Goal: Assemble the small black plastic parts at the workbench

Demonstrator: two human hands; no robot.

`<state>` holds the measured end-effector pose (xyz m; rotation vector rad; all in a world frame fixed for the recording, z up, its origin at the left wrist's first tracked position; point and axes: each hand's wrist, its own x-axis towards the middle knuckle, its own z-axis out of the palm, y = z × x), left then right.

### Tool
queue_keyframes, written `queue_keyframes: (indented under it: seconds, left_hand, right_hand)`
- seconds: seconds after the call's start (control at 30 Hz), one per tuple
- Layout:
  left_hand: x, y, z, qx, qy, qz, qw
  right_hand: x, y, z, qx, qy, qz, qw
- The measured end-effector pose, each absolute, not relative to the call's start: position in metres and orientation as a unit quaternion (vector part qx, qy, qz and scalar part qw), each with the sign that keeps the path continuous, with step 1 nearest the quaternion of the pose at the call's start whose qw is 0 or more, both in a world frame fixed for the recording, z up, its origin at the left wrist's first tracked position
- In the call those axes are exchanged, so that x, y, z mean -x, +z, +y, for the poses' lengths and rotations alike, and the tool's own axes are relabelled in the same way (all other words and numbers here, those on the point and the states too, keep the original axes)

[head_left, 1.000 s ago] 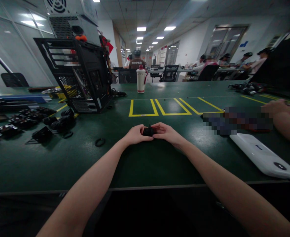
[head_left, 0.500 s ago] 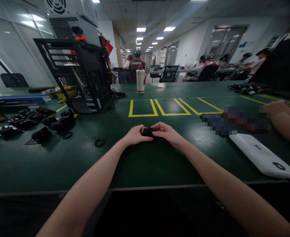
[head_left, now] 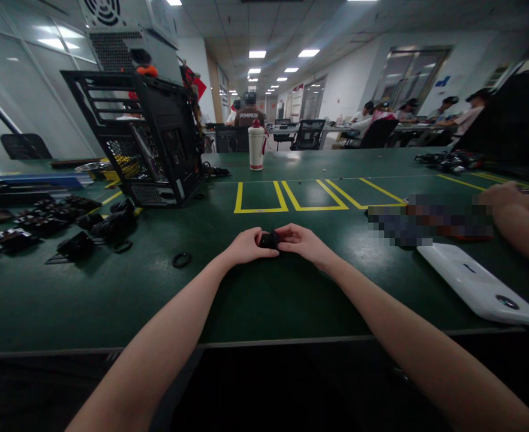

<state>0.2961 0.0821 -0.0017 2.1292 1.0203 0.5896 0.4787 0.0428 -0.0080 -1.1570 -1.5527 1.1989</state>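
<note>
Between my two hands, just above the green table (head_left: 264,300), is a small black part (head_left: 268,240) whose exact kind I cannot make out. My left hand (head_left: 248,245) grips its left side, thumb along the near edge and fingers curled behind. From the other side, my right hand (head_left: 301,243) pinches the part's right end between thumb and fingers. The hands cover much of it. To the left of my left forearm lies a black ring (head_left: 182,260), flat on the table.
Black parts (head_left: 73,245) and an open computer case (head_left: 156,144) stand left. Yellow tape outlines (head_left: 261,210) and a white bottle (head_left: 256,147) are ahead. A white device (head_left: 480,282) lies right, near another person's hand (head_left: 507,198). People sit in the background.
A thin tip that stuck up from the black part between my hands no longer shows. My right fingers have shifted slightly; my left hand stays in place.
</note>
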Motion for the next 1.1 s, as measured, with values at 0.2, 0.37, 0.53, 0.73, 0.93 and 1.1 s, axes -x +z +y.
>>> queue_keyframes:
  seconds: [0.2, 0.37, 0.53, 0.73, 0.93, 1.1]
  left_hand:
    - [-0.2960, 0.0008, 0.0805, -0.818, 0.227, 0.390, 0.357]
    - [-0.2958, 0.0023, 0.0794, -0.813, 0.226, 0.395, 0.363]
    - [-0.2965, 0.0002, 0.0805, -0.814, 0.227, 0.395, 0.360]
    - [-0.2977, -0.0020, 0.0824, -0.825, 0.233, 0.396, 0.328]
    - [-0.2965, -0.0001, 0.0811, -0.824, 0.224, 0.387, 0.348]
    - [-0.2963, 0.0008, 0.0802, -0.825, 0.220, 0.394, 0.340]
  right_hand:
    - [-0.4777, -0.0036, 0.0392, 0.461, 0.458, -0.629, 0.427]
    - [-0.4770, -0.0044, 0.0416, 0.466, 0.466, -0.605, 0.446]
    - [-0.4784, -0.0078, 0.0444, 0.486, 0.477, -0.595, 0.427]
    - [-0.4795, -0.0069, 0.0430, 0.458, 0.474, -0.621, 0.423]
    - [-0.4792, -0.0056, 0.0416, 0.478, 0.444, -0.629, 0.422]
    - [-0.4786, -0.0057, 0.0416, 0.460, 0.469, -0.619, 0.430]
